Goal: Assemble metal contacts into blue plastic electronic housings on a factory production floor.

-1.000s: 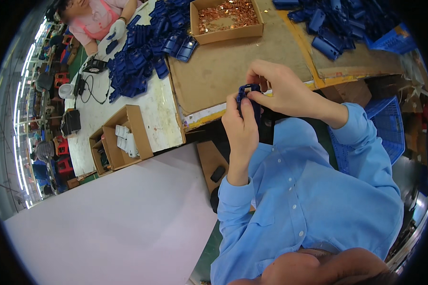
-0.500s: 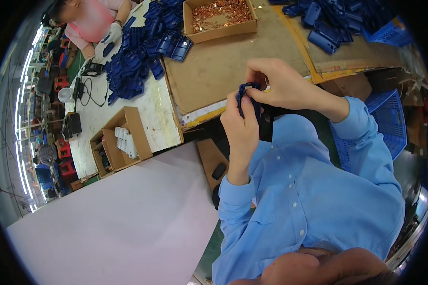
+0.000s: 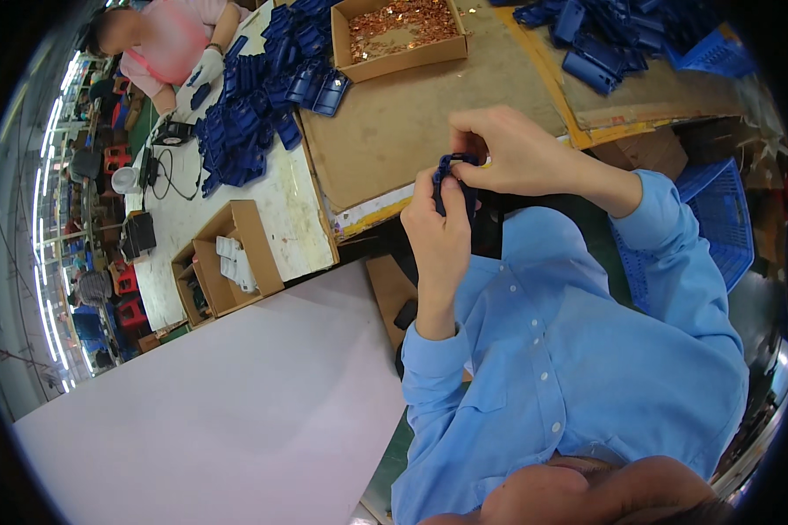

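My left hand [image 3: 438, 245] is closed around a dark blue plastic housing [image 3: 460, 199], held upright just off the table's front edge. Its thumb presses on the side of the housing facing me. Over the top rim of the same part, my right hand [image 3: 518, 156] is closed in a pinch, thumb and fingertips touching the rim. Whatever those fingertips grip is too small and too hidden to name. Beyond my hands, a cardboard tray [image 3: 403, 66] holds many small copper-coloured metal pieces.
Similar blue housings [image 3: 241, 131] lie heaped at the left, with more housings [image 3: 587, 52] at the far right. A cardboard box [image 3: 245, 236] with white pieces stands on the left table. Blue crates [image 3: 718, 219] are at my right. Across the table sits a person wearing gloves [image 3: 207, 66].
My right fingertips have shifted slightly along the top rim of the housing. Both hands keep nearly the same place. The co-worker's gloved hand has moved a little.
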### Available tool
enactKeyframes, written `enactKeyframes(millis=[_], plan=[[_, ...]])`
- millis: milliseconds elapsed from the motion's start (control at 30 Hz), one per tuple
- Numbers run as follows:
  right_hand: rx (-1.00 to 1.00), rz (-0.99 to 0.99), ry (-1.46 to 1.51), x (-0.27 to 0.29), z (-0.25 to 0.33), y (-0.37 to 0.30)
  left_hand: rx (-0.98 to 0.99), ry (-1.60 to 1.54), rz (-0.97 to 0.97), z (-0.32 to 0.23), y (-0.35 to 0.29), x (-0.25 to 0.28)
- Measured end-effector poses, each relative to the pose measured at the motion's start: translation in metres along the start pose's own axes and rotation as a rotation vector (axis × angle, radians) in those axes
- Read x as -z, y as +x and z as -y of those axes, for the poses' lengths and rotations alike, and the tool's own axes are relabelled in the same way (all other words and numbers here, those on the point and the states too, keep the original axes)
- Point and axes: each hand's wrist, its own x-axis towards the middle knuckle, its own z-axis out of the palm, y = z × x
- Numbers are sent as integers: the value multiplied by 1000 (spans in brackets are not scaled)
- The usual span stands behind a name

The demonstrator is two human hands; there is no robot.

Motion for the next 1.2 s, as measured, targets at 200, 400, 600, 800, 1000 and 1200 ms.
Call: enactKeyframes(millis=[200,400,600,800,1000,1200], plan=[[-57,122,-102,12,7,6,-7,20,25,0,0,-1],[-43,163,-162,10,-1,7,-35,49,13,-2,-1,-2],[-49,174,-121,8,4,7,69,-148,-9,3,-2,0],[-16,170,-152,10,12,6,45,-113,42,-2,-3,4],[71,146,-129,5,12,4,23,-157,42,-1,-8,7],[103,132,-103,-6,15,10,19,-123,7,-1,-7,15]])
